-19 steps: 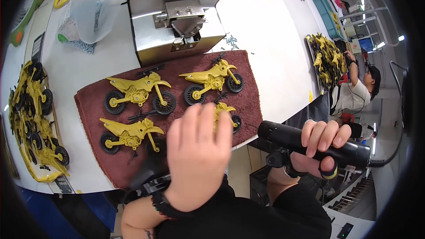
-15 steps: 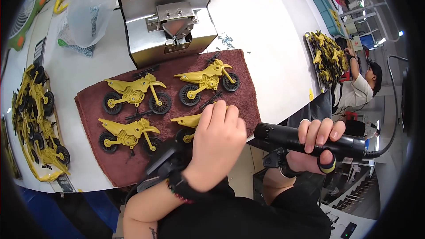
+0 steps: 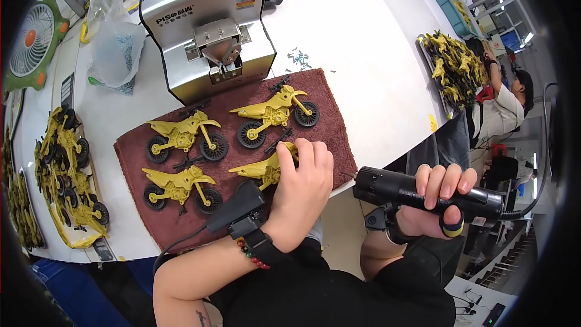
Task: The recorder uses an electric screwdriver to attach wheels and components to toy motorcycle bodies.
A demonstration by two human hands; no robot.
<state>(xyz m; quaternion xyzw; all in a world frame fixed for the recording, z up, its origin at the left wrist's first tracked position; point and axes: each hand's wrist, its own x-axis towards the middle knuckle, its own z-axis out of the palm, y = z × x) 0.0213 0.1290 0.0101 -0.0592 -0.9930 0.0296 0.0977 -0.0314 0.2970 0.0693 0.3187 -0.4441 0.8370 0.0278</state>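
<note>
My left hand (image 3: 305, 188) is closed over the front end of a yellow toy motorcycle (image 3: 259, 171) on the brown-red towel (image 3: 130, 151); its fingertips and that bike's front wheel are partly hidden. Off the towel's right side, my right hand (image 3: 439, 197) grips a black electric screwdriver (image 3: 387, 186) with its fingers wrapped round the barrel, held roughly level. Three more toy motorcycles lie on the towel: one at far left (image 3: 184, 133), one at far right (image 3: 272, 112) and one at near left (image 3: 178, 184). All have black wheels.
A silver screw-feeding machine (image 3: 212, 42) stands behind the towel, with loose screws (image 3: 298, 57) beside it. Trays of yellow toy motorcycles flank the towel at left (image 3: 68, 175) and right (image 3: 451, 69). A plastic bag of screws (image 3: 118, 54), a fan (image 3: 33, 39) and a co-worker (image 3: 508, 103) are farther off.
The view has shifted slightly. My left hand stays over the front of the near-right toy motorcycle, with its fingers moved a little. The right hand still holds the screwdriver in much the same pose.
</note>
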